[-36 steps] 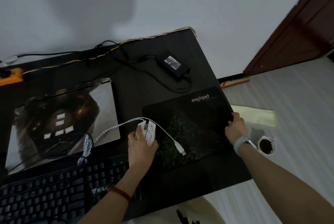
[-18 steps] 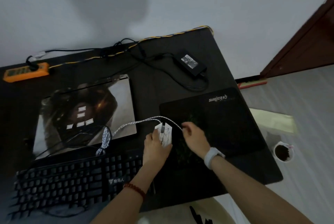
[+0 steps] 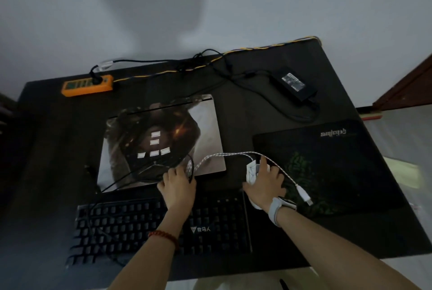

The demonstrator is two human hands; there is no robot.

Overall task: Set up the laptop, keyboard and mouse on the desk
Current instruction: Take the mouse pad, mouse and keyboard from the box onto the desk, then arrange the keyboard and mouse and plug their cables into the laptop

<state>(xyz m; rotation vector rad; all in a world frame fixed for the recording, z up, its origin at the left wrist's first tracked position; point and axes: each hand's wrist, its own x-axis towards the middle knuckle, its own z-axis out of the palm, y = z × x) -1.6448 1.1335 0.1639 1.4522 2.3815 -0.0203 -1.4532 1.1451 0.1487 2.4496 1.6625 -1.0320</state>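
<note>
White mouse [image 3: 252, 171] under gripping right hand [image 3: 265, 183]; left hand [image 3: 178, 184] seemingly pinches its coiled cable [image 3: 189, 166].

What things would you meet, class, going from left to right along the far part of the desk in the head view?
orange power strip → laptop → black power adapter

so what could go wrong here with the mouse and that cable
1. The white braided cable loops loose from the white mouse under the right hand; sliding the mouse onto the mouse pad could snag it.
2. The left hand is at the coiled cable bundle on the closed laptop; tugging may drag across the lid.
3. The USB plug lies unplugged.
</note>
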